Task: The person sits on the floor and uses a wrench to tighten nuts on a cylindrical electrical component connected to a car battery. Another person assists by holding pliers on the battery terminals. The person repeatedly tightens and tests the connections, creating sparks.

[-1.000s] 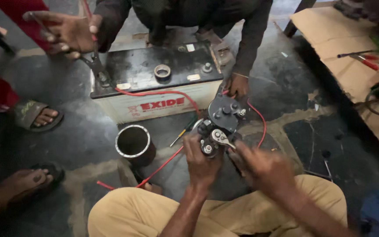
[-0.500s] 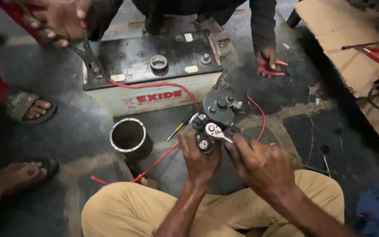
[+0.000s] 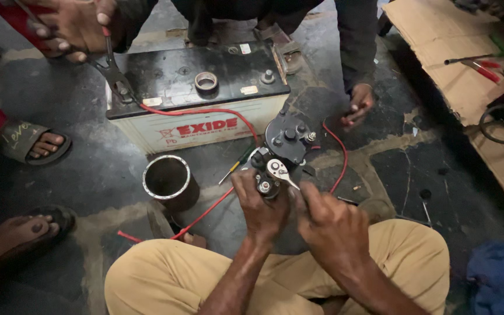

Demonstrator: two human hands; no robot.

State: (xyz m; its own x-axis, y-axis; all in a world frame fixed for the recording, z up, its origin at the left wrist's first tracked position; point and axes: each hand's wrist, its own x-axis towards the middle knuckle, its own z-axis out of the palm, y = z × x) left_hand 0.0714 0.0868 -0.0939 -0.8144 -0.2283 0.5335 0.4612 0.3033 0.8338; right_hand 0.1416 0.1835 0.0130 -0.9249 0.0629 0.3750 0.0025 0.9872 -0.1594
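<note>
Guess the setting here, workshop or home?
Likely an informal auto-electrical repair spot: a car battery on a grimy floor, red cable running from it, and a motor unit being worked on.

The motor is cast in dark, matt metal, with bright bare-metal studs on its cover. A polished, glossy metal ratchet is held against it by the left hand and right hand. The battery is cased in plastic: a black, dusty, slightly glossy top over smooth white walls. The cable is sheathed in smooth red plastic. The cylinder is made of dull, tarnished metal with a brighter rim. The floor is rough, grimy concrete. Matt brown cardboard is laid at one side.
</note>
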